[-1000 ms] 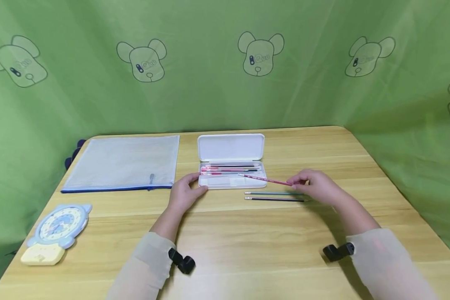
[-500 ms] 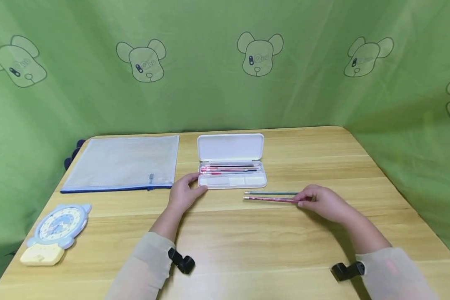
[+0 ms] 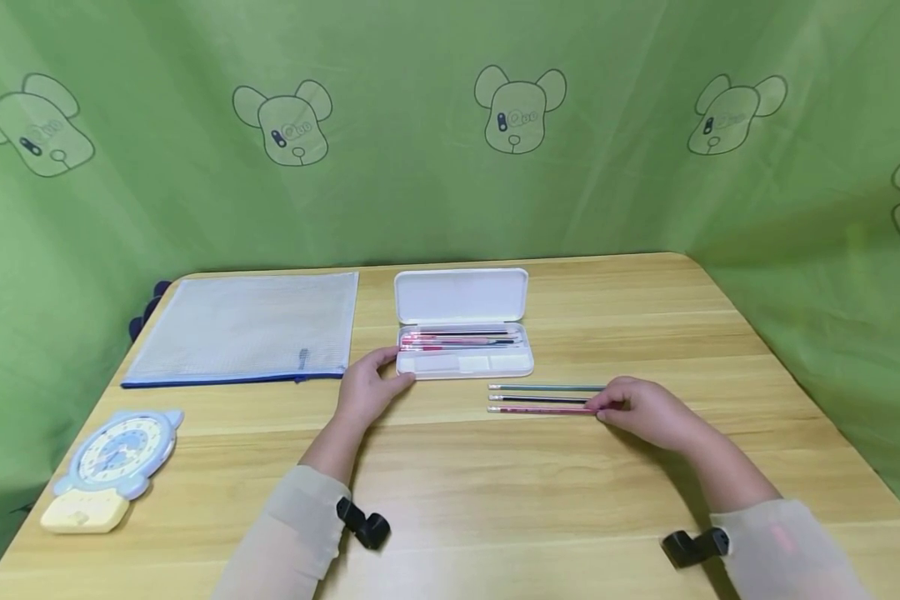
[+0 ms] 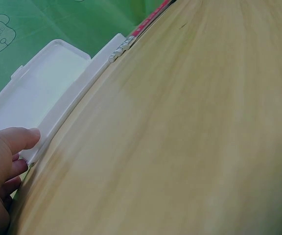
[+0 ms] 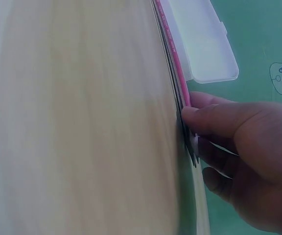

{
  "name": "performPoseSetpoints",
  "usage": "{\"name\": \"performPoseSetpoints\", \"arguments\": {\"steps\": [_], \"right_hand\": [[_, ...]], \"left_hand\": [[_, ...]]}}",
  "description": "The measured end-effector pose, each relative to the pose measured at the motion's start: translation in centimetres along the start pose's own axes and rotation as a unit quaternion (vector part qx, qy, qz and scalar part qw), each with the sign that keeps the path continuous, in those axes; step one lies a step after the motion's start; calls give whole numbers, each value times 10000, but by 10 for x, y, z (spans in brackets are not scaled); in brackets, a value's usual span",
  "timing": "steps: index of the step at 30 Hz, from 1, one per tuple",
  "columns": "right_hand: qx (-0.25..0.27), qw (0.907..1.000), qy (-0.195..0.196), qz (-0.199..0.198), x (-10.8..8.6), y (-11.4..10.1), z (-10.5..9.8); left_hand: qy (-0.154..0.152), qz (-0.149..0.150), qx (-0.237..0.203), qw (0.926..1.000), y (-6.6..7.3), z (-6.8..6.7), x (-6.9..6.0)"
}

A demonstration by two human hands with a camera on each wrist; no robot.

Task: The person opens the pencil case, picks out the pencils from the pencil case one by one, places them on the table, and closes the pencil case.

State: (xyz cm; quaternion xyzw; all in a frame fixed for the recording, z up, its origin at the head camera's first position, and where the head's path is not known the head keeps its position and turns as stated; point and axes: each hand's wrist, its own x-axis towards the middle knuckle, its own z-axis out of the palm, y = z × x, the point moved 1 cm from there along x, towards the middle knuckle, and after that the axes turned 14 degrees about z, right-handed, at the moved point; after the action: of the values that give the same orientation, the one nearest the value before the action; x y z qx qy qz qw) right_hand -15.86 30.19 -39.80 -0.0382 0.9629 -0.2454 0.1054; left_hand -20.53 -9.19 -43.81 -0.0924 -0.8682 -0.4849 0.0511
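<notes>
An open white pencil case [image 3: 506, 363] holds several pencils [image 3: 461, 339] in its back part. The left hand [image 3: 367, 390] grips the case's left end; in the left wrist view its thumb lies on the case's rim [image 4: 58, 117]. In front of the case and to its right, a green pencil [image 3: 543, 387], a black pencil [image 3: 536, 398] and a pink pencil [image 3: 540, 410] lie side by side, pink nearest the person. The right hand [image 3: 648, 412] pinches the pink pencil near its right end, also seen in the right wrist view [image 5: 244, 147].
A mesh zip pouch [image 3: 247, 325] with a blue edge lies at the back left. A blue toy clock [image 3: 120, 454] with a cream base [image 3: 85, 511] is at the front left. Green curtain [image 3: 420, 183] surrounds the table's back and sides.
The right hand has brought the pink pencil from over the case down toward the person, to the front of the black one. The left hand has stayed at the case.
</notes>
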Motion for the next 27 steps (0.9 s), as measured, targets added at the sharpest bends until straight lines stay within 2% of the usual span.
{"name": "performPoseSetpoints", "arguments": {"steps": [6,15,23,27], "right_hand": [[-175,9998,-28,23,0,0,1],[42,9999,106,108,3,-3,-4],[347,9990,-64,290,18,-20,-11],[246,9996,-1,156,31,-31,-11]], "left_hand": [[-17,-14,15,10000,0,0,0],[-6,12,-13,10000,0,1,0],[8,-16,-14,10000,0,1,0],[10,-37,-32,10000,0,1,0]]}}
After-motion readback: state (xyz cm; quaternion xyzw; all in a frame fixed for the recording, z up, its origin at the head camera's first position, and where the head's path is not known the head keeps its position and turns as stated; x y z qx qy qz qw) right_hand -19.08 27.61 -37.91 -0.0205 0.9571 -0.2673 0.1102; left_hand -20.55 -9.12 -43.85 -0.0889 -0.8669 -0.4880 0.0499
